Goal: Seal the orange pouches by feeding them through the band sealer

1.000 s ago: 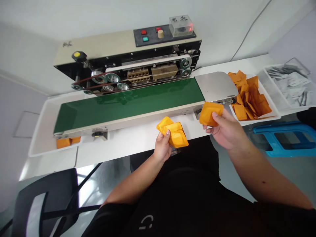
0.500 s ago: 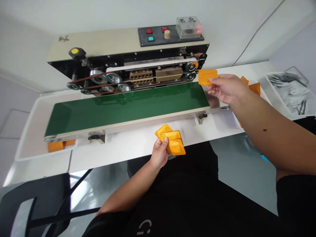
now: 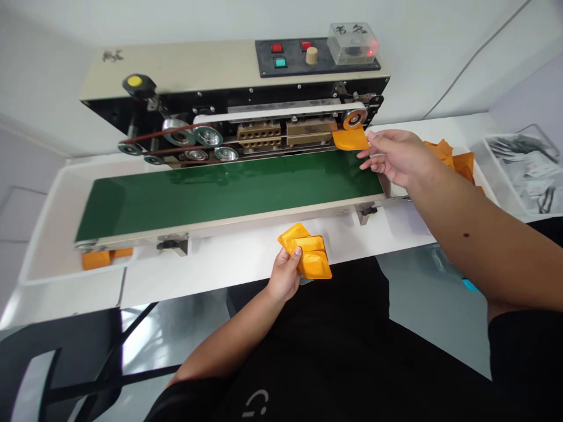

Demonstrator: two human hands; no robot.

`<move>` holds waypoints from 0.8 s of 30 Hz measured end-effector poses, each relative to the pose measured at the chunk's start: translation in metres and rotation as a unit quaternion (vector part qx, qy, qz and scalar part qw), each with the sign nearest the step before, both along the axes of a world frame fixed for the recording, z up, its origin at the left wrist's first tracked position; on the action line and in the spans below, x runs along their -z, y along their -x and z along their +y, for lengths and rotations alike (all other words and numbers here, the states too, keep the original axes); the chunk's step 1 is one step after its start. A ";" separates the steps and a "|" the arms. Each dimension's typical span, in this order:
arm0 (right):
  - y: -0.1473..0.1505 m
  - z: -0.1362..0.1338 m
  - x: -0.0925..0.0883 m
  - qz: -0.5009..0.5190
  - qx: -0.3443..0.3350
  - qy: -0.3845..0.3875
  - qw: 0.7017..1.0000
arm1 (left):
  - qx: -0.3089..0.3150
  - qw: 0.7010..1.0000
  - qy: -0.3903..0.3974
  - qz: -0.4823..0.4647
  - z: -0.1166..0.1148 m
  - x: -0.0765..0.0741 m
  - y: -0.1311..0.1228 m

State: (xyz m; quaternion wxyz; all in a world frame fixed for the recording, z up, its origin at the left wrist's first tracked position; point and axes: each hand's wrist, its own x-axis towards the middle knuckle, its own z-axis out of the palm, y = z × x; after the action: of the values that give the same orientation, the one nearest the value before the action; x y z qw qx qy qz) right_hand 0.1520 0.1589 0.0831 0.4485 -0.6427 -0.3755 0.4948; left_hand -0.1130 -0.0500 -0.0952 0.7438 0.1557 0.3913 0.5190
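- Left hand (image 3: 285, 275): curled shut, thumb on top, w/ a firm hold on a stack of orange pouches (image 3: 307, 252). It keeps them low over the table (image 3: 233, 266), close to the body, prob so they're easy to reach.
- Right hand (image 3: 391, 157): open, fingers spread, holding nothing tight. Fingertips are right by one pouch (image 3: 349, 139); can't tell if they touch it.
- That pouch lies flat at the far end of the green belt (image 3: 229, 193), its top edge by the sealer's (image 3: 259, 133) wheel (image 3: 354, 119), prob lined up w/ the band.
- More pouches lie in a tray (image 3: 453, 157), half hidden behind the right arm (image 3: 457, 217).
- Other pouches (image 3: 95, 259) sit in a tray at the belt's left end, partly cut off by the belt.
- Can't tell how many pouches are in the stack, or what's inside.
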 end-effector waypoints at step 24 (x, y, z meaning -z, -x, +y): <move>0.058 -0.217 0.113 -0.057 -0.104 -0.042 0.992 | -0.066 0.997 -0.031 0.009 0.013 -0.053 -0.045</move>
State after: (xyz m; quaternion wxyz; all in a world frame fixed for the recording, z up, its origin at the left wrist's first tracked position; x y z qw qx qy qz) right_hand 0.0944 -0.0583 -0.0303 0.3988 -0.6078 -0.4861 0.4851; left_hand -0.0680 -0.0366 -0.0422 0.6990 0.1574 0.3912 0.5775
